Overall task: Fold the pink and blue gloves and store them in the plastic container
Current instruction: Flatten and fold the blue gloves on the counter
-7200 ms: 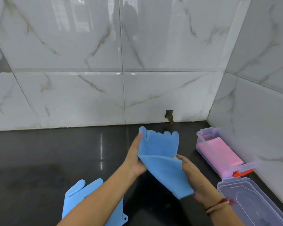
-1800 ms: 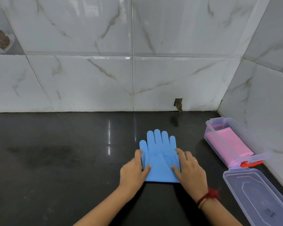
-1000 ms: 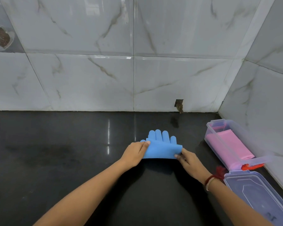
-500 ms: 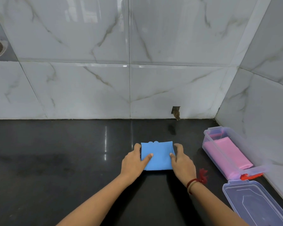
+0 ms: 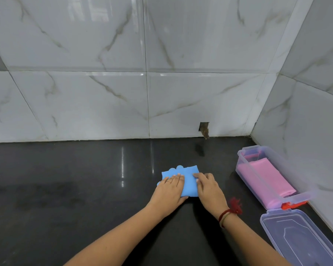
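- My left hand (image 5: 170, 191) and right hand (image 5: 210, 191) both lie flat, fingers straight, pressing down on the folded blue glove (image 5: 189, 187); neither hand grasps it.
- The blue glove sits on the black tabletop (image 5: 65, 189), right of centre, as a compact rectangle; rounded fingertip ends peek past its far edge, and a small bit sticks out beside my left hand.
- The near edge of the fold lies between my two palms.
- The clear plastic container (image 5: 251, 148) stands open to the right, close against the side wall (image 5: 315, 121), apart from my right hand, with bare tabletop between.
- A folded pink glove (image 5: 271, 177) lies inside it.
- Its lid (image 5: 304, 239) lies open on the near side, joined at the red latch (image 5: 292, 205).
- Left of the glove the tabletop runs wide and bare to the back wall (image 5: 104, 93).
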A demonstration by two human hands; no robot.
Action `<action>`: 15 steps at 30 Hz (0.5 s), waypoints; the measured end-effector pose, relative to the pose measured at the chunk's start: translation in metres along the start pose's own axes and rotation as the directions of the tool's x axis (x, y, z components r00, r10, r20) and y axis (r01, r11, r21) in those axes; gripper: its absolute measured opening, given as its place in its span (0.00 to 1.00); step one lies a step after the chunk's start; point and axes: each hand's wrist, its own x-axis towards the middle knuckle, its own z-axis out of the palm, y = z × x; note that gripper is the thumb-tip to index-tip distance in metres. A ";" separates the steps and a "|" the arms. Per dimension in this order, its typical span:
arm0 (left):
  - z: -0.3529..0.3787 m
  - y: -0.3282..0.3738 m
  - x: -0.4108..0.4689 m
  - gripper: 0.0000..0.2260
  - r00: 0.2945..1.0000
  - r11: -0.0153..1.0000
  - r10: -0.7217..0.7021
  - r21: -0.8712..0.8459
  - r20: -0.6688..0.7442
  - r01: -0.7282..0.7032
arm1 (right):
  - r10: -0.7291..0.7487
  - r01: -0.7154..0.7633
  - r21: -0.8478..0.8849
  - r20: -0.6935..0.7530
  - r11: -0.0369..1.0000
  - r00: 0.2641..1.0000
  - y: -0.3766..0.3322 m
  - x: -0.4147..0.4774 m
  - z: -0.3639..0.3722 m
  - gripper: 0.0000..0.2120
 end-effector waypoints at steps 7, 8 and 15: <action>-0.023 -0.007 0.010 0.15 0.991 0.998 -0.056 0.019 -0.125 0.059 | 0.470 -0.605 0.731 0.434 0.314 0.769 0.009 -0.024 -0.022 0.27; -0.023 -0.007 0.011 0.16 0.990 0.998 -0.053 0.011 -0.133 0.055 | 0.406 -0.697 0.670 0.580 0.253 0.706 0.008 -0.029 -0.024 0.34; -0.017 0.009 -0.027 0.20 0.936 0.955 0.277 0.167 -0.219 -0.244 | 0.101 -0.805 0.574 0.819 -0.149 0.565 -0.006 -0.026 -0.029 0.40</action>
